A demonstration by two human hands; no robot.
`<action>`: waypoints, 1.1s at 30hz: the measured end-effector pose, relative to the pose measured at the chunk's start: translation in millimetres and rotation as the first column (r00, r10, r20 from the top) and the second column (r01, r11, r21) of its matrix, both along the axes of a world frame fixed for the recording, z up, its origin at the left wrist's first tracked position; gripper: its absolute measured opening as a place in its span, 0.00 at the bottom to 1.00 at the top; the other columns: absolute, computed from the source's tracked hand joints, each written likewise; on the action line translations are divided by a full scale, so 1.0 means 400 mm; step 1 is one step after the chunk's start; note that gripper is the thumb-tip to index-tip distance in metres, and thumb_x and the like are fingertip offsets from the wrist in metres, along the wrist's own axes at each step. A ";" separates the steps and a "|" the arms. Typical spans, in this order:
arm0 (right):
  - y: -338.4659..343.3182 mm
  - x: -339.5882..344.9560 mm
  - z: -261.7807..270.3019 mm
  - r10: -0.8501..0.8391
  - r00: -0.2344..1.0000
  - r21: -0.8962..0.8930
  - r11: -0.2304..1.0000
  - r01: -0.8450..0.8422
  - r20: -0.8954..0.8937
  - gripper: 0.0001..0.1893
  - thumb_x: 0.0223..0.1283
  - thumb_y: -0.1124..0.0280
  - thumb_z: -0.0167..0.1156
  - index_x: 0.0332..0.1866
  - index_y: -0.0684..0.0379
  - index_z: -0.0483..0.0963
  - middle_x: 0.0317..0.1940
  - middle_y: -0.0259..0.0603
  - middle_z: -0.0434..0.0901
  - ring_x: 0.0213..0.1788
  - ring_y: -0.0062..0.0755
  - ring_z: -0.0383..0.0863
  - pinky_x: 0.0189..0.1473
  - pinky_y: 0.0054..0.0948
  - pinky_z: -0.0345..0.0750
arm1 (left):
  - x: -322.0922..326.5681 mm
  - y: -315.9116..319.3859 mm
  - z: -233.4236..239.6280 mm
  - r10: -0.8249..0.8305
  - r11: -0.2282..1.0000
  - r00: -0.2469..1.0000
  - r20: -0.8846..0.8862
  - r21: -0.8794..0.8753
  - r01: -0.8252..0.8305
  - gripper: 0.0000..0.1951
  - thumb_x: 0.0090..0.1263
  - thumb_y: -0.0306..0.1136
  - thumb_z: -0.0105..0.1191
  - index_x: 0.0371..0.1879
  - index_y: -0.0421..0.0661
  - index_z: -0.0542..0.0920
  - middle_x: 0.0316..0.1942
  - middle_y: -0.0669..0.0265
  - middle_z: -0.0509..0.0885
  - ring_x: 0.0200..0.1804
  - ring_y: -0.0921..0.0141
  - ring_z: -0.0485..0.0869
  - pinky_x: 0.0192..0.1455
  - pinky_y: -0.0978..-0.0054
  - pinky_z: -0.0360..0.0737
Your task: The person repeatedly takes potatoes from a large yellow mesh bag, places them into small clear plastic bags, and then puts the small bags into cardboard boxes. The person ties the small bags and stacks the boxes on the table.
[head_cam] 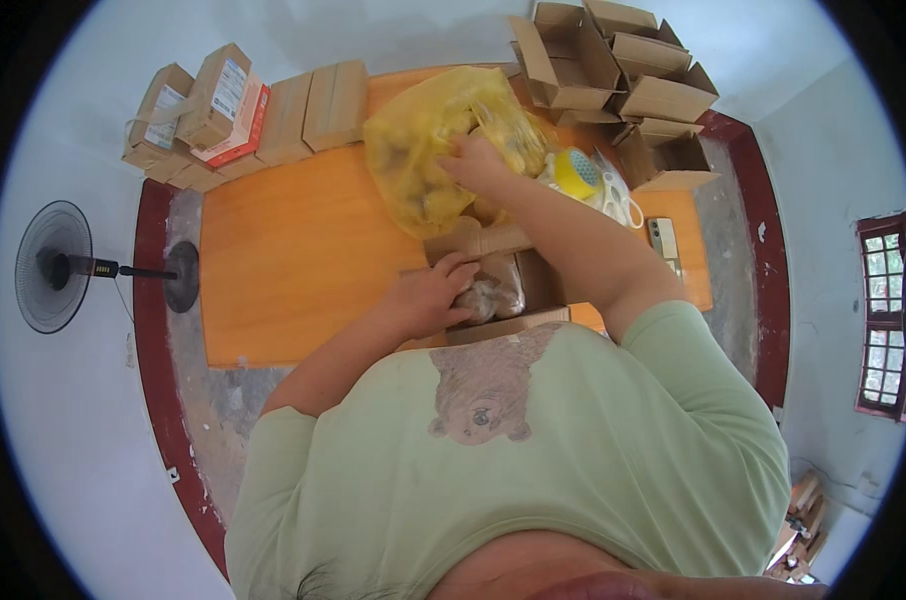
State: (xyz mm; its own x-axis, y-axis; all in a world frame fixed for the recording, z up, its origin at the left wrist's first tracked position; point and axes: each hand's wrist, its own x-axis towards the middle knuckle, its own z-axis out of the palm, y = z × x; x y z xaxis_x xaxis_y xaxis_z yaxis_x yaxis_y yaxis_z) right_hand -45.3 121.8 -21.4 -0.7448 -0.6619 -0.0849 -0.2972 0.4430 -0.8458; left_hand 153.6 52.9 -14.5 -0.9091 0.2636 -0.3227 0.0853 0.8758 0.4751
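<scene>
Before me on the orange table stands an open cardboard box (pixel 546 279), with something in clear plastic wrap (pixel 490 296) inside it. My left hand (pixel 438 296) rests at the box's left side, its fingers over the rim and close to the wrapped contents; whether it grips anything is unclear. Just beyond the box lies a yellow plastic bag (pixel 415 161) full of roundish things that show dimly through it. My right hand (pixel 479 161) reaches onto this bag, fingers bent at its opening; what they hold, if anything, cannot be made out.
Right of the bag are a roll of yellow tape (pixel 576 172), white-handled scissors (pixel 619 202) and a phone (pixel 663 238). Open cardboard boxes (pixel 666 97) are stacked at the back right. Closed cartons (pixel 284 120) line the back left. A standing fan (pixel 53 266) is left of the table.
</scene>
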 end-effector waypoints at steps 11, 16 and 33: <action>-0.143 -0.007 -0.087 0.419 0.903 -0.143 0.892 -0.429 -0.092 0.23 0.54 0.63 0.54 0.56 0.58 0.70 0.49 0.51 0.74 0.54 0.47 0.72 0.57 0.37 0.68 | -0.242 -0.185 -0.154 -0.036 0.989 0.819 -0.573 -0.141 -0.055 0.14 0.60 0.34 0.51 0.44 0.44 0.77 0.46 0.58 0.77 0.51 0.57 0.74 0.56 0.58 0.68; -0.059 -0.083 -0.125 0.387 0.698 0.445 0.889 -0.109 -0.603 0.23 0.55 0.63 0.53 0.58 0.54 0.69 0.57 0.43 0.69 0.59 0.39 0.66 0.60 0.34 0.66 | -0.205 -0.315 -0.176 0.314 0.863 0.940 -0.131 -0.374 -0.340 0.16 0.64 0.32 0.45 0.50 0.49 0.75 0.52 0.61 0.76 0.59 0.62 0.70 0.58 0.45 0.61; -0.011 -0.099 -0.119 0.472 0.705 0.670 0.742 0.007 -0.530 0.29 0.54 0.63 0.56 0.63 0.50 0.62 0.55 0.37 0.70 0.53 0.42 0.74 0.53 0.38 0.72 | -0.166 -0.172 0.009 -0.175 0.806 0.983 -0.046 -0.581 0.117 0.08 0.61 0.36 0.51 0.34 0.49 0.80 0.36 0.64 0.81 0.43 0.66 0.79 0.43 0.64 0.73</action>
State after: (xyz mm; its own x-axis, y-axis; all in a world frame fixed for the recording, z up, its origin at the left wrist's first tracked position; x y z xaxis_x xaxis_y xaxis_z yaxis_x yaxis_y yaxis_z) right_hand -84.7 117.4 -68.9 -0.5898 -0.8022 -0.0931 -0.8064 0.5911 0.0151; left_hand 87.3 -16.0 -11.0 -0.9081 0.1893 -0.3734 0.2520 0.9594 -0.1264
